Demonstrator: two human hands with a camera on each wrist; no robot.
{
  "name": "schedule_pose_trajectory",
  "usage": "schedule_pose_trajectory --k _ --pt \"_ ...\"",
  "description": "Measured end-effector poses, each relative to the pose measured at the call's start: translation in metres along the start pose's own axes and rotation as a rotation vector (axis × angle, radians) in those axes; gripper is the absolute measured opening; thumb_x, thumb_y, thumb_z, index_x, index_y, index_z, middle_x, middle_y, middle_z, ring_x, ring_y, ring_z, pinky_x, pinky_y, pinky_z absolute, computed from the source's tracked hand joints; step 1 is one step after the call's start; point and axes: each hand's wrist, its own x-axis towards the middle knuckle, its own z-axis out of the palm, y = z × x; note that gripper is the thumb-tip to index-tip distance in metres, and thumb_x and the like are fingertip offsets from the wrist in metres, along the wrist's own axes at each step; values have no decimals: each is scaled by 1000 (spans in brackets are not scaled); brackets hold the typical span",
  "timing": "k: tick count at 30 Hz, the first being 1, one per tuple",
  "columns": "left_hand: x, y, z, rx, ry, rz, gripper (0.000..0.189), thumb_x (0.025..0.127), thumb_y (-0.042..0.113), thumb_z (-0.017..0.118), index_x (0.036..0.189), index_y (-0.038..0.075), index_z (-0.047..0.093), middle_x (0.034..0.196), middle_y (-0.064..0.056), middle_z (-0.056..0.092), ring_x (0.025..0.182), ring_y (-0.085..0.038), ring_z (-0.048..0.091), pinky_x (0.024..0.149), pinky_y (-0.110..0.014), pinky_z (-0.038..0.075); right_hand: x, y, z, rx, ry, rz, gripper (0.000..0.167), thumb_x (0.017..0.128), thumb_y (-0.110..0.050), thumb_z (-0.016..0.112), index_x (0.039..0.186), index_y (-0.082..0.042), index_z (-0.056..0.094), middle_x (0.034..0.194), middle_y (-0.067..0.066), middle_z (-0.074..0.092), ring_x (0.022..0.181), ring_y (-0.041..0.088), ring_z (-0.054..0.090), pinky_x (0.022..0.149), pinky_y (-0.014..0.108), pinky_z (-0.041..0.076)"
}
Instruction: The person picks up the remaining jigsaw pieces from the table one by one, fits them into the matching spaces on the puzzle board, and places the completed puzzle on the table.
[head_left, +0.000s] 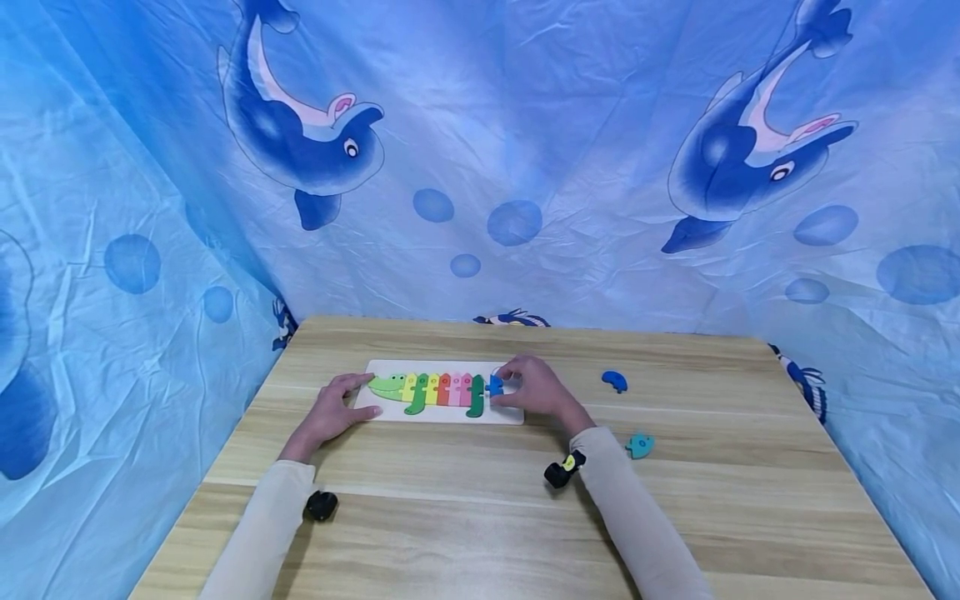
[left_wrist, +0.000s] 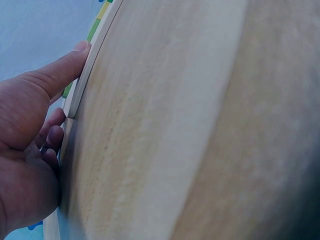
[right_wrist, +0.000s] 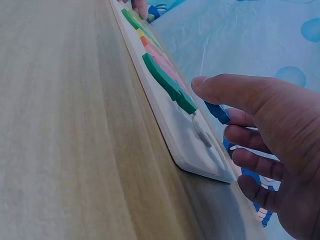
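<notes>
Croc puzzle board [head_left: 446, 416] on table [head_left: 450, 517]; nearest, teal pc [head_left: 640, 446] R of it. L hand [head_left: 330, 408], fingers & thumb spread, touches its L end, prob. to steady it. R hand [head_left: 536, 386] pinches blue pc [head_left: 495, 387] at board's R end, contact unclear, prob. by edges for aligning. Curved blue pc [head_left: 615, 381] R of board; dolphin curtain [head_left: 600, 283] behind
</notes>
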Motion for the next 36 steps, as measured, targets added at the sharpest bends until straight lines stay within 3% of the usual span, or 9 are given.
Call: schedule_pose_trajectory --k 21,36 --pt "2 -2 0 0 -1 2 77 89 33 81 153 9 47 159 -27 32 137 -49 37 112 -65 32 5 2 10 27 -36 14 39 79 -34 90 110 -14 78 99 -5 69 92 11 59 87 33 52" --pt "1 0 0 -5 -7 1 76 89 30 81 153 8 46 159 -28 31 141 -49 35 115 -65 25 7 2 15 0 -42 21 41 79 -34 89 112 -12 78 103 -2 70 96 14 60 89 36 53"
